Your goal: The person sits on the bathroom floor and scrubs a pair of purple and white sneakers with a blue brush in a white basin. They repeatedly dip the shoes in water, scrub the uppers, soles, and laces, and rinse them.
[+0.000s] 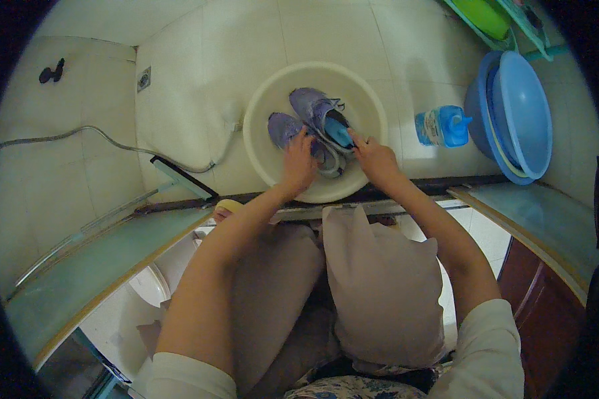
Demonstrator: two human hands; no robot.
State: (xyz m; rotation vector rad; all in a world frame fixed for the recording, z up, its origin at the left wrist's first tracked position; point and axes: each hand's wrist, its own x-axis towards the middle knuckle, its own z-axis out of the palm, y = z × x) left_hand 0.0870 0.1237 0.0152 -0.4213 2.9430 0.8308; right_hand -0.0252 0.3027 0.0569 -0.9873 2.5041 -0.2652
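Note:
A pair of purple sneakers sits in a cream basin [259,159] on the tiled floor. My left hand [299,166] grips the left sneaker [283,128], fingers bent over its upper beside the other shoe. The right sneaker [306,100] lies slightly farther off, its opening facing up. A flat light-blue piece [338,131] shows inside that opening; whether it is an insole or a brush I cannot tell. My right hand [377,163] is closed at the near end of this piece, thumb and forefinger at the shoe's collar. Both forearms reach over the basin's near rim.
Right of the basin stand a blue bottle [444,126] and stacked blue basins [522,113]. At left lie a shower hose [113,141] and a squeegee [183,178], near a floor drain [144,78]. A raised door sill [286,213] runs between my knees and the basin.

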